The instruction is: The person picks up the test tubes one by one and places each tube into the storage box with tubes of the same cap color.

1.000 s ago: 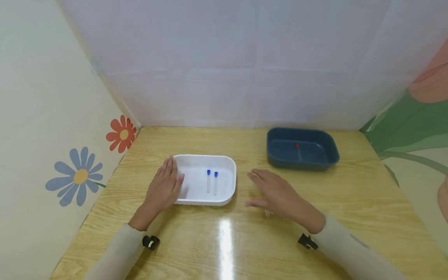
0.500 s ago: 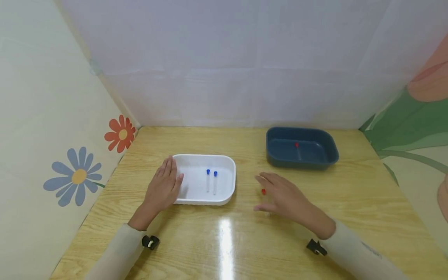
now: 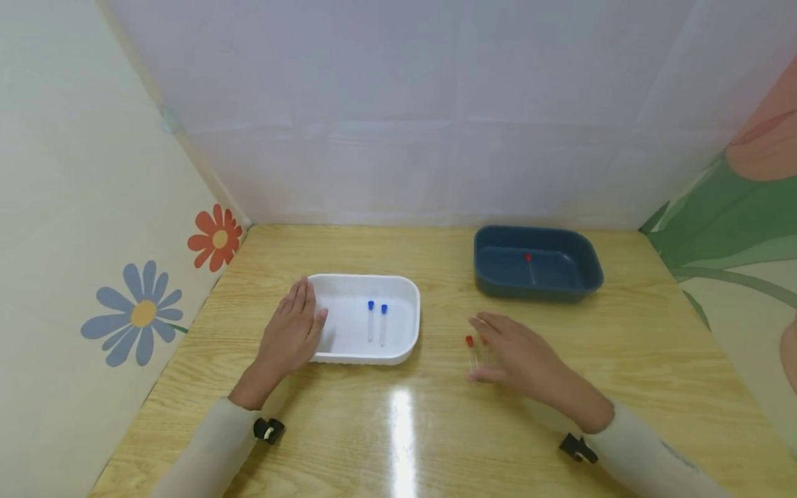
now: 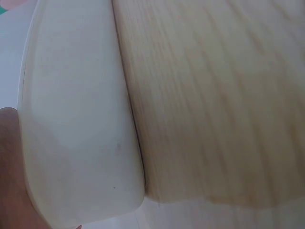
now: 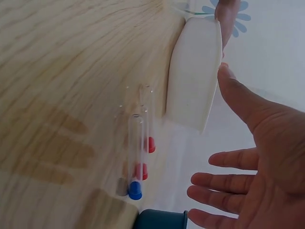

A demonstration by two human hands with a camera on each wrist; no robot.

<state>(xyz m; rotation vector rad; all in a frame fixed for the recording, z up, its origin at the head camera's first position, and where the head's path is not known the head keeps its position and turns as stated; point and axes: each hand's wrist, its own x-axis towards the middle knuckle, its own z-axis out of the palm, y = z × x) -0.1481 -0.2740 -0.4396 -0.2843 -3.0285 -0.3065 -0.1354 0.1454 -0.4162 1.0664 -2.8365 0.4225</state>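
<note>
My left hand (image 3: 292, 328) rests along the left rim of a white tray (image 3: 407, 325), fingers straight. Inside that tray lie two clear test tubes with blue caps (image 3: 383, 325). Over the table my right hand (image 3: 523, 360) hovers with fingers spread, holding nothing. Below it lie a red-capped test tube (image 3: 472, 353) and a second red-capped one, partly covered by the hand in the head view. The right wrist view also shows a blue-capped test tube (image 5: 136, 188) beside these red-capped tubes (image 5: 150, 144); the hand hides it from the head view.
A dark blue tray (image 3: 529, 290) stands at the back right, with one red-capped test tube (image 3: 529, 266) in it. The wooden table (image 3: 349, 429) meets a white back wall and a flower-painted side wall (image 3: 62, 207) on the left.
My right hand has drifted right and slightly nearer, uncovering red-capped test tubes on the table. The left hand stays on the white tray's rim.
</note>
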